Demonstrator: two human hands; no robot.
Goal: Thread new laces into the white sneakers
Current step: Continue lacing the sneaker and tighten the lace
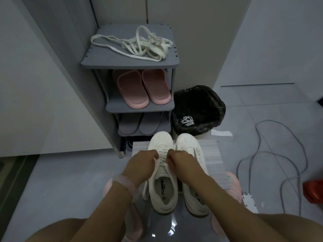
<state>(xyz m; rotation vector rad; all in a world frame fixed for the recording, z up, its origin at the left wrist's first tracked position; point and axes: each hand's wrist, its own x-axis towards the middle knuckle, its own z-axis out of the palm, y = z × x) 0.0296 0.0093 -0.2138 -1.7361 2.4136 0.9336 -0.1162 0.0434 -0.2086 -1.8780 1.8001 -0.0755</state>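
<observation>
Two white sneakers stood side by side on the grey floor, toes pointing toward a grey shoe rack (pixel 130 64). The left sneaker (pixel 162 187) showed its smooth leather-like upper and a printed insole through the open collar; the right sneaker (pixel 190 173) touched it along the inner edge and was partly covered by a forearm. Both rested partly on a pale ribbed mat (pixel 212 154).

The left hand (pixel 143 163) and the right hand (pixel 180 162) met over the left sneaker's eyelet rows. Each grip was curled and pinched on the flat white lace (pixel 161 162) that crossed the tongue; a loose lace end hung down the shoe's outer side near the left wrist, which wore a translucent bangle (pixel 126 185).

On the rack's flat top board lay a tangled heap of cream, flat woven laces (pixel 139 44). The shelf below held rounded pink rubbery slippers (pixel 141 88), and the next one held grey slippers (pixel 139 124). Just beside the rack stood a bin lined with a crinkled glossy black bag (pixel 198 109), with a small coil of white lace inside. A thin grey cable (pixel 272 158) looped across the floor to the right, near a red object (pixel 313 191) at the edge.
</observation>
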